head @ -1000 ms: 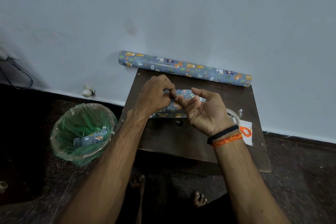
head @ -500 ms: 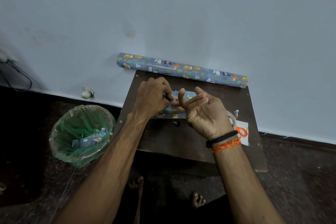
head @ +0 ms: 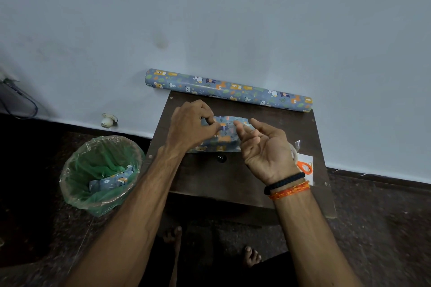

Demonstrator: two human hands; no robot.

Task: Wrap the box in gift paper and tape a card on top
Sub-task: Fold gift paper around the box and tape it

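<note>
The box (head: 225, 138), wrapped in blue animal-print paper, lies on a small dark table (head: 210, 177). My left hand (head: 191, 127) covers its left end, with thumb and forefinger pinching at the paper on top. My right hand (head: 263, 144) hovers palm up at the box's right end, fingers loosely spread and holding nothing. A white card (head: 303, 158) lies at the table's right edge under orange-handled scissors (head: 306, 167). A clear tape roll (head: 294, 150) peeks out behind my right hand.
A roll of the same gift paper (head: 229, 89) lies along the wall at the table's back edge. Left of the table, on the floor, stands a bin (head: 100, 172) with a green liner and paper scraps. My bare feet show below the table.
My two hands met fingertip to fingertip above the box; now the right hand has drawn away to the right and opened, while the left stays pinching on top of the box.
</note>
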